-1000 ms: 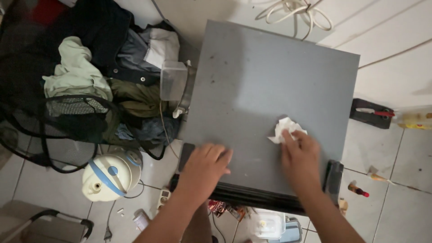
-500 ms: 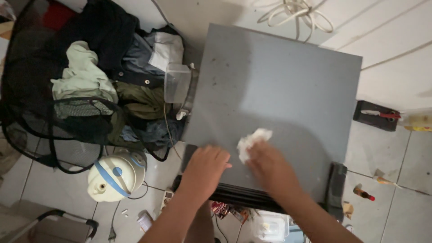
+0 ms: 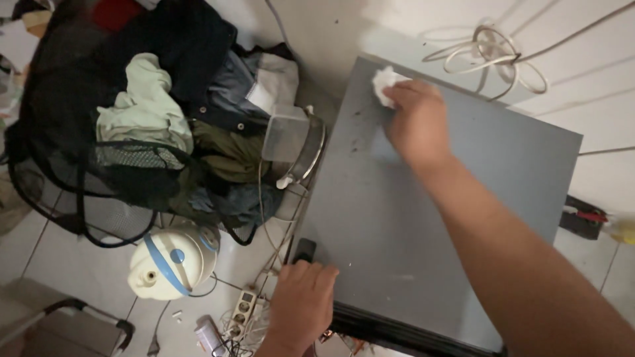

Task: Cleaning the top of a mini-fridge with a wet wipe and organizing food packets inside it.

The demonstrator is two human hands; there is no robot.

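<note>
- Grey and flat, the table (image 3: 423,218) fills the right half of the head view, its top dusty with small dark specks near the far left corner.
- White crumpled tissue (image 3: 383,82) lies on that far left corner of the table, pressed under the fingertips of the right hand (image 3: 417,122).
- That right hand is curled down onto the tissue, pinning it against the surface; the forearm stretches across the table from the lower right.
- At the near left corner, the left hand (image 3: 305,301) rests palm down on the table edge, fingers bent over it, holding nothing loose.
- Just beyond its fingertips a small black block (image 3: 305,250) sits at the table's edge.
- Beside the table on the left, a black mesh basket (image 3: 79,192) is heaped with clothes (image 3: 185,112), and a clear plastic container (image 3: 286,135) leans against them.
- On the tiled floor (image 3: 40,264) below the basket stands a white round appliance with a blue band (image 3: 173,259); a power strip (image 3: 243,311) with tangled cords lies near the left hand.
- Beyond the table's far edge, a coiled white cable (image 3: 493,56) lies on the floor.
</note>
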